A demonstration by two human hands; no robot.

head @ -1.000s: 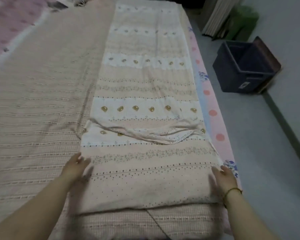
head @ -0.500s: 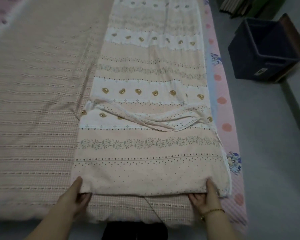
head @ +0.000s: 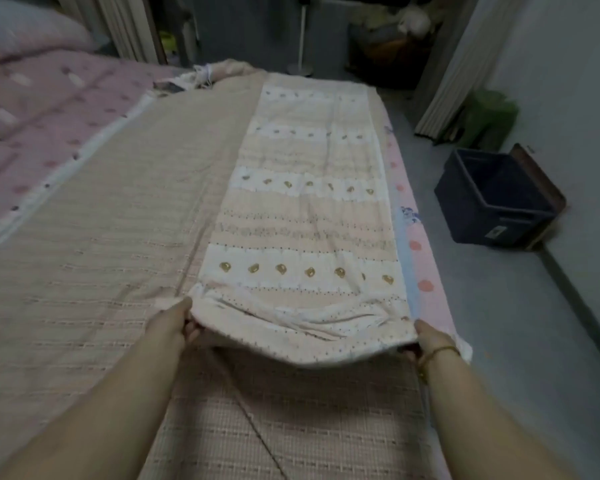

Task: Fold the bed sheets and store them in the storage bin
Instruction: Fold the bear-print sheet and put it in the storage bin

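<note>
A long peach and white patterned bed sheet (head: 309, 216), folded into a narrow strip, lies along the right side of the bed. Its near end is lifted off the bed and sags between my hands. My left hand (head: 174, 320) grips the near left corner, thumb on top. My right hand (head: 426, 337), with a gold bracelet at the wrist, grips the near right corner. The dark blue storage bin (head: 496, 199) stands open on the floor to the right, beside the wall.
A beige woven cover (head: 94, 237) spreads over the bed under the sheet. A pink dotted sheet edge (head: 423, 258) hangs at the bed's right side. Pink bedding (head: 42, 109) lies far left. Grey floor (head: 499, 323) runs between bed and wall; folded panels and a green bag stand beyond the bin.
My hands went from resting on the sheet's near end to gripping its corners and raising it off the bed, carrying it away from me. The view tilted up.
</note>
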